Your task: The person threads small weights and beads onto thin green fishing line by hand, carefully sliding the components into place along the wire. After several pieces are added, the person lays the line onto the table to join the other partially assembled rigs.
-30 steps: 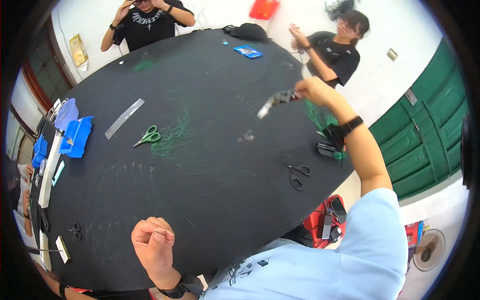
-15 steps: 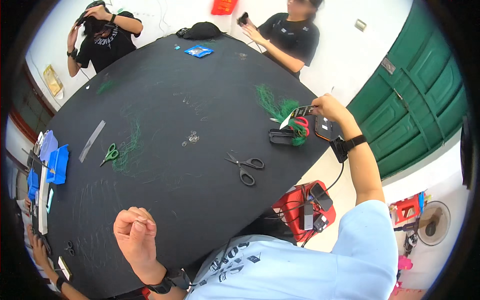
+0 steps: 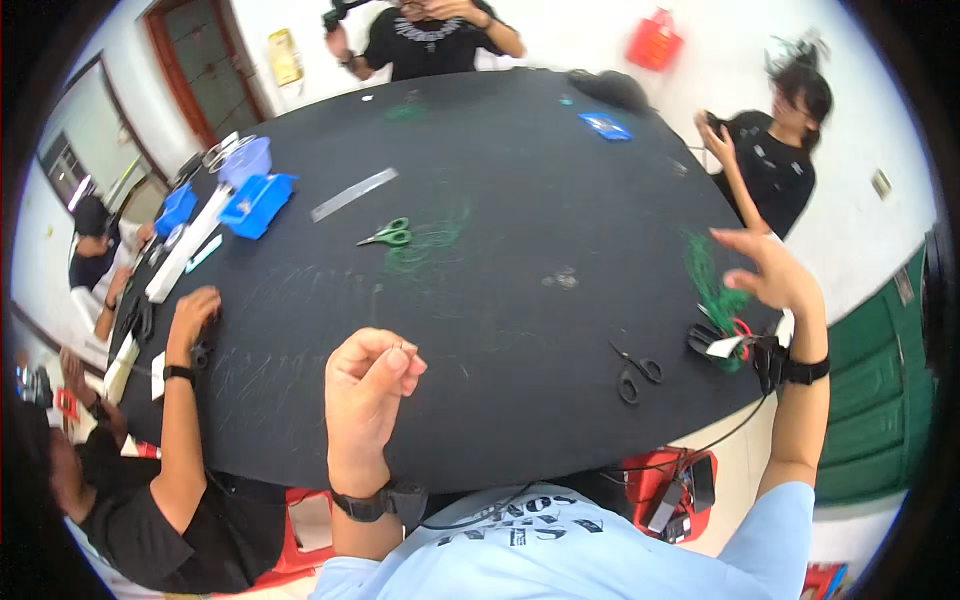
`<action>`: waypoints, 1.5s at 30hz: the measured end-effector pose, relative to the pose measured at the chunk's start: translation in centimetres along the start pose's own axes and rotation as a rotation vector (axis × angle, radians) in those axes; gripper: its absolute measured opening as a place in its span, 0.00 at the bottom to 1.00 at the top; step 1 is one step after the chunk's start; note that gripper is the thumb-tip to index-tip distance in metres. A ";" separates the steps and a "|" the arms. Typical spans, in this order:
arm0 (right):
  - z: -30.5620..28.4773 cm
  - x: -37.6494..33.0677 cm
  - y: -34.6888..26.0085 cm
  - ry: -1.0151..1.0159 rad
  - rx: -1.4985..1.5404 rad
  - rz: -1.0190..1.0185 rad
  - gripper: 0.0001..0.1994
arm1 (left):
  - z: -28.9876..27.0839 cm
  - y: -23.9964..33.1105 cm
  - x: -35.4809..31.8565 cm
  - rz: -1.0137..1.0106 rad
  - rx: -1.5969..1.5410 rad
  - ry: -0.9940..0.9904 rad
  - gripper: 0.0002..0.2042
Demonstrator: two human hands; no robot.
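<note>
My left hand is raised above the near part of the black table, its thumb and fingers pinched together. What they hold, if anything, is too small to make out. At the right, my right hand is open, with fingers apart and nothing in them. Beside it lies a loose tangle of green thread. A white-and-black card rests by a black holder and a red scissors handle, partly behind my wrist. Black scissors lie between my hands; small metal pieces sit farther off.
Green-handled scissors lie beside more green thread, near a clear strip. Blue bins stand at the left. A co-worker's hand rests on the table's left side; other people are at the far side. A cable hangs from my right wrist.
My right hand has let go of the card and opened, now above the thread. My left hand stays pinched. The view has swung left, bringing a co-worker at the left into sight.
</note>
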State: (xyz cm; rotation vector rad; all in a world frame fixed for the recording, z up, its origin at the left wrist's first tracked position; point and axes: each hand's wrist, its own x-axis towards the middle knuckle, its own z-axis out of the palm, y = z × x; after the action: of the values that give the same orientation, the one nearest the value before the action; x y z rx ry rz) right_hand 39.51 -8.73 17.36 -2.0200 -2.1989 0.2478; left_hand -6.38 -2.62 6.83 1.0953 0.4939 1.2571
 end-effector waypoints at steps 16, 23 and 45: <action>25.2 49.0 -27.5 0.168 -0.002 -0.289 0.09 | -11.7 6.5 -4.7 0.198 0.053 0.488 0.05; 25.9 52.6 -25.3 0.072 -0.007 -0.236 0.18 | -15.2 5.9 -4.5 0.148 -0.011 0.583 0.05; 10.5 41.6 -44.5 -0.005 0.291 -0.885 0.06 | -16.9 5.0 -4.7 0.098 -0.079 0.525 0.02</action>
State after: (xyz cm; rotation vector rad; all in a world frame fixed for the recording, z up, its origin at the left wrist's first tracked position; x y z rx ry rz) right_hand -9.62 28.81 16.65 -0.7801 -2.6084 0.4131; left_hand -24.04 -0.88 2.47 0.7221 0.7824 1.6437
